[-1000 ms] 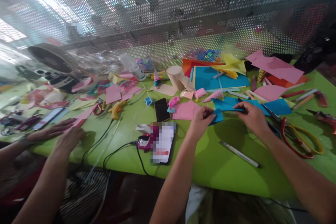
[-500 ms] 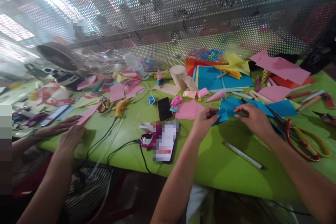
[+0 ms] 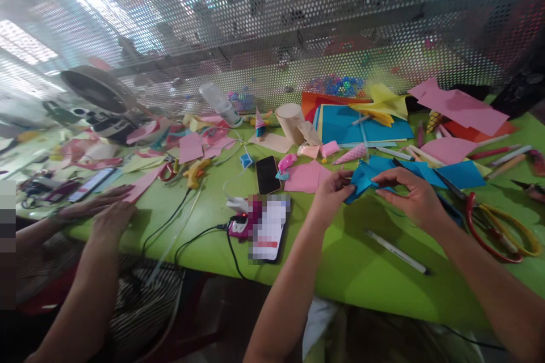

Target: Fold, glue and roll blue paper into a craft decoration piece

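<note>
A small folded piece of blue paper (image 3: 361, 180) is held above the green table (image 3: 366, 278). My left hand (image 3: 334, 195) pinches its left side between thumb and fingers. From the right, my right hand (image 3: 409, 195) closes thumb and fingertips on its other edge. Behind the hands lie more blue paper pieces (image 3: 462, 173), partly under a pair of scissors with red and yellow handles (image 3: 496, 227). A white pen (image 3: 398, 252) rests on the table below my right hand. Left of my left hand are a lit phone (image 3: 272, 229) and pink paper (image 3: 306, 176).
A co-worker's hands (image 3: 113, 212) press on pink paper at the left. A yellow glue gun (image 3: 197, 173), its cord and a dark phone (image 3: 268, 174) lie between us. Behind stand a cardboard roll (image 3: 290, 123), a white bottle (image 3: 219, 103) and a perforated metal screen (image 3: 264, 28).
The blue piece in my hands has turned and now shows folded, angled faces. My right hand has moved slightly left and closer to my left hand.
</note>
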Tool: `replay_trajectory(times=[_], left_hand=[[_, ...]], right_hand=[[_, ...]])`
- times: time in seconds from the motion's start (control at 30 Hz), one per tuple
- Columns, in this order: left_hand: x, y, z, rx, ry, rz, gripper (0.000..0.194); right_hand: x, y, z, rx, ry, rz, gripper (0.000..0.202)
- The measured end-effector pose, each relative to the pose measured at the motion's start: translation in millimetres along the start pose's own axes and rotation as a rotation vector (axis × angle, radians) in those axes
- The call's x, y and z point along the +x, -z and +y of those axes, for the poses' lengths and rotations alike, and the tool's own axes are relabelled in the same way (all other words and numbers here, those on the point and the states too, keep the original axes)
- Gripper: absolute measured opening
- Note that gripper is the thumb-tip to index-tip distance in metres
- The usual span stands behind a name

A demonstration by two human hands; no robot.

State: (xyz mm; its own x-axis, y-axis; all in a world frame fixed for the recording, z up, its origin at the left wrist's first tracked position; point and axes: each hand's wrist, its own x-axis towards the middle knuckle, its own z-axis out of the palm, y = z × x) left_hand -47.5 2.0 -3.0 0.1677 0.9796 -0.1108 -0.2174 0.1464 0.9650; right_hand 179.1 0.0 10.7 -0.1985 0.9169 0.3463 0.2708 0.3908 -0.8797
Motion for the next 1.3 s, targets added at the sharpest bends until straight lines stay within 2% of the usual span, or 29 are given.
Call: replay_trajectory(times=[0.2,0.37,0.53,0.67,0.77,0.93,1.07,1.17,1.3], left_hand=[[-1.4,-2.7,1.4,0.014,0.006,-0.023,0.052],[-3.9,-4.4,4.9,0.064,0.002,-0.017,0.045],[-5.2,-2.6,7.2,0.154,-0.010,0.012,0.036],[-5.6,-2.5,7.8,0.184,0.004,0.001,0.035],[-6.0,-5.3,6.6,0.214,0.003,-0.022,0.032],[-8.0,-10.7,2.2,0.334,-0.095,-0.020,0.030],[-9.7,-11.6,3.5,0.406,-0.159,0.016,0.032],[-10.8,-12.6,7.0,0.311,-0.109,0.022,0.030],[-12.0,-15.9,9.7,0.182,0.016,-0.034,0.027]], right_hand=[[-3.1,-6.5,-3.7,0.068,-0.020,-0.042,0.021],[-4.2,-1.5,-0.3,0.180,-0.155,-0.068,0.031],[2.3,11.5,4.0,0.355,-0.238,0.063,0.030],[7.2,15.0,3.9,0.384,-0.258,0.131,0.029],[6.3,10.7,2.0,0.375,-0.291,0.079,0.030],[1.0,-4.0,2.4,0.408,-0.436,-0.102,0.040],[-1.0,-11.1,6.2,0.469,-0.507,-0.122,0.044],[-0.8,-9.7,5.9,0.512,-0.515,-0.100,0.044],[1.1,-5.5,1.8,0.547,-0.512,-0.103,0.043]])
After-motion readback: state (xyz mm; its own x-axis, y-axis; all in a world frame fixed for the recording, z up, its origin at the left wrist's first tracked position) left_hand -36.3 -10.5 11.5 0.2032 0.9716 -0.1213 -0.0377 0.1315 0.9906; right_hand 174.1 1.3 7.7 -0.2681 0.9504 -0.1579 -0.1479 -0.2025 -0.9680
